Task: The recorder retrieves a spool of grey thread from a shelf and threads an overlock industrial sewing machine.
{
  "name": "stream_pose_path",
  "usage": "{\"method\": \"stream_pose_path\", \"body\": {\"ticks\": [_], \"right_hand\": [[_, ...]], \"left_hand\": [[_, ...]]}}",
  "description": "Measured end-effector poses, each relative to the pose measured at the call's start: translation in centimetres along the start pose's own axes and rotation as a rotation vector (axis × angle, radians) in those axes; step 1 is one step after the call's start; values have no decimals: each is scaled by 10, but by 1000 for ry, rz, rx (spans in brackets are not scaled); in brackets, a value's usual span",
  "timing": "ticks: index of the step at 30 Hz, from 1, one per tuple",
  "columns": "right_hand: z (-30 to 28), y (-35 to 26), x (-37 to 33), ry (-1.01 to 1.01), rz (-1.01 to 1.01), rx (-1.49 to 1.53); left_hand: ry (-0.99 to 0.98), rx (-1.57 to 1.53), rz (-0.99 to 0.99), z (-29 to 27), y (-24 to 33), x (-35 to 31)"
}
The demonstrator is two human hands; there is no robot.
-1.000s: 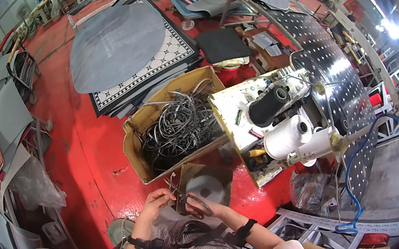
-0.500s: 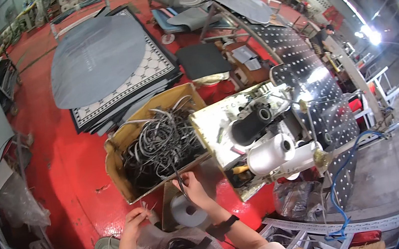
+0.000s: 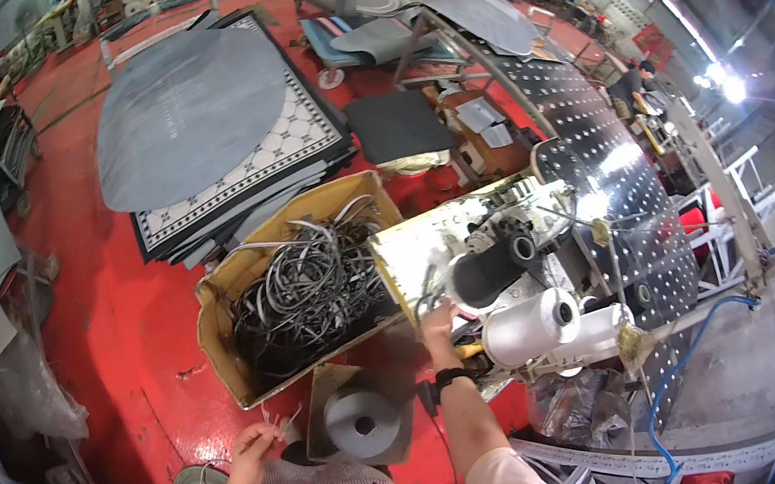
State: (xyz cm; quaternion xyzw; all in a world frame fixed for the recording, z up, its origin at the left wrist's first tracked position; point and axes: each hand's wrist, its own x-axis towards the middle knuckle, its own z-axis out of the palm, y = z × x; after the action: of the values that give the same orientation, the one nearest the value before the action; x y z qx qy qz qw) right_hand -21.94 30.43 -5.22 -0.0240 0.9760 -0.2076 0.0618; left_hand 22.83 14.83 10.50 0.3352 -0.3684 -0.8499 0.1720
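Note:
My left hand (image 3: 255, 442) is low in the view, its fingertips pinched together on thin pale threads (image 3: 279, 419) whose loose ends stick out. My right hand (image 3: 439, 321) reaches to the near left corner of a pale machine top (image 3: 404, 251). Its fingers are closed around what looks like a pair of scissors (image 3: 428, 301), largely hidden by the hand. Just right of that hand lie a black thread cone (image 3: 491, 272) and a white thread cone (image 3: 528, 329). A yellow-handled item (image 3: 468, 351) sits beside my wrist.
A worn yellow bin (image 3: 227, 361) full of tangled grey and black strips (image 3: 314, 276) stands ahead. Nearer is an open carton (image 3: 323, 387) with a grey roll (image 3: 362, 423). Stacked mats (image 3: 186, 122) lie beyond. A studded black table (image 3: 589, 137) extends right; another person (image 3: 631, 84) is far off.
My right hand has moved right and forward, from above the carton to the machine top, carrying the dark slim tool. My left hand stays low, fingers still pinched on the threads.

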Motion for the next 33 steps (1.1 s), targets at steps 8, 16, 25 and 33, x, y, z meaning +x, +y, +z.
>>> {"method": "stream_pose_path", "body": {"ticks": [8,16,25,33], "right_hand": [[-32,-42,-73,-63,-567,179],[-117,-134,-261,-1254,-314,1009],[-158,-130,-277,-1182,-423,940],[-163,-120,-291,-868,-492,1178]], "left_hand": [[90,88,146,12,2,8],[-32,393,253,50,16,9],[-119,735,427,75,27,-15],[74,929,673,104,44,-36]]}}
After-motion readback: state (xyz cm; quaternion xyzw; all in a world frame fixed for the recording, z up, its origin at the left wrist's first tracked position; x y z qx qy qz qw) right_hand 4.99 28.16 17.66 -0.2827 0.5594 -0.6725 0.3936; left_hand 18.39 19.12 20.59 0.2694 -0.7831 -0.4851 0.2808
